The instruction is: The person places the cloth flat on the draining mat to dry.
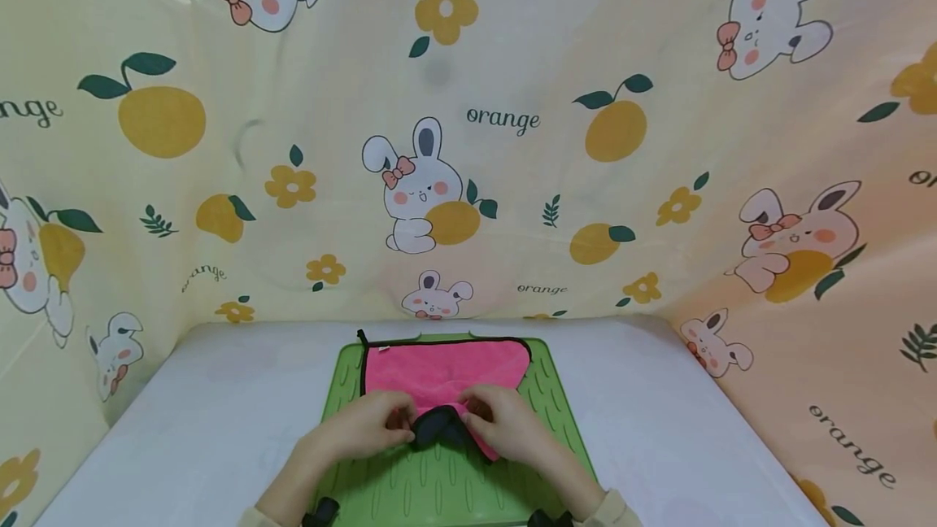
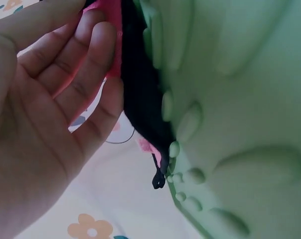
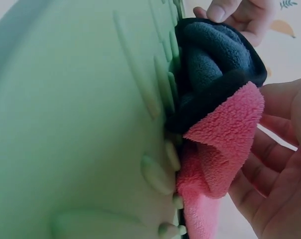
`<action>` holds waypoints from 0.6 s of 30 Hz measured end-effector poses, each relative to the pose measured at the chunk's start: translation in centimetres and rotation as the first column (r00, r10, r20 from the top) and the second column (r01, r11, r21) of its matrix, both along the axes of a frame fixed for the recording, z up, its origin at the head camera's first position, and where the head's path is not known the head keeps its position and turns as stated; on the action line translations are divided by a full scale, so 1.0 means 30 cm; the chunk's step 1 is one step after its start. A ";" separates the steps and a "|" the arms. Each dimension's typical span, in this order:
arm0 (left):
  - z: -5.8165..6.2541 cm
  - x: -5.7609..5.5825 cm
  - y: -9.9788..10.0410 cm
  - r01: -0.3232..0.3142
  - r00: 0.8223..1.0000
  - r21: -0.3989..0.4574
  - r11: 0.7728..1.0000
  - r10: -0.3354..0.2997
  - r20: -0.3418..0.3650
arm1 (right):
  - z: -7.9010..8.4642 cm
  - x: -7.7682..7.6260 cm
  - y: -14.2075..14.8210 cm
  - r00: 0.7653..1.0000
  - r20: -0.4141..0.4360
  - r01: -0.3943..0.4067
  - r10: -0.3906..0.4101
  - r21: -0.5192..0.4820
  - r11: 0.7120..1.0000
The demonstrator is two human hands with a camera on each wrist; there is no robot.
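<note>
A pink fleecy cloth [image 1: 446, 366] with black edging lies over the upper part of a green ridged board [image 1: 406, 490]. Its near edge is gathered up, and the dark grey-blue underside [image 3: 203, 64] shows in the folds. My left hand [image 1: 376, 423] pinches the left of this gathered edge; in the right wrist view its thumb lies on the black border. On the other side, my right hand [image 1: 507, 421] holds the pink fold between thumb and fingers, some fingertips hidden behind the cloth. A small black hanging loop [image 1: 362, 337] sticks out at the cloth's far left corner.
The board rests on a white tabletop [image 1: 249, 397]. Behind and at both sides hangs a cream sheet [image 1: 351, 63] printed with rabbits and oranges. Raised oval bumps [image 2: 262, 164] cover the board. Black straps [image 1: 322, 511] sit at my wrists.
</note>
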State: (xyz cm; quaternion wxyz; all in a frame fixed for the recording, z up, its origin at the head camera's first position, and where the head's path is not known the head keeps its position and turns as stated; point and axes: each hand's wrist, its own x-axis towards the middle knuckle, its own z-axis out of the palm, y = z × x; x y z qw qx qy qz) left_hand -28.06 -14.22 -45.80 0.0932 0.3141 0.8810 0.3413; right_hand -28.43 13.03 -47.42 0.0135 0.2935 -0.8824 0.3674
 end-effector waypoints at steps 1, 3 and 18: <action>0.002 -0.002 -0.003 -0.002 1.000 0.003 1.000 0.002 -0.002 | 0.002 0.000 0.000 1.000 0.003 -0.005 0.005 -0.004 1.000; 0.008 -0.004 -0.012 -0.009 1.000 0.008 1.000 0.009 -0.003 | 0.006 0.003 0.001 1.000 0.007 -0.015 0.015 -0.008 1.000; 0.109 0.012 -0.118 -0.074 0.996 0.020 0.997 0.075 -0.042 | 0.060 0.054 -0.028 0.989 0.019 -0.148 0.147 0.018 0.989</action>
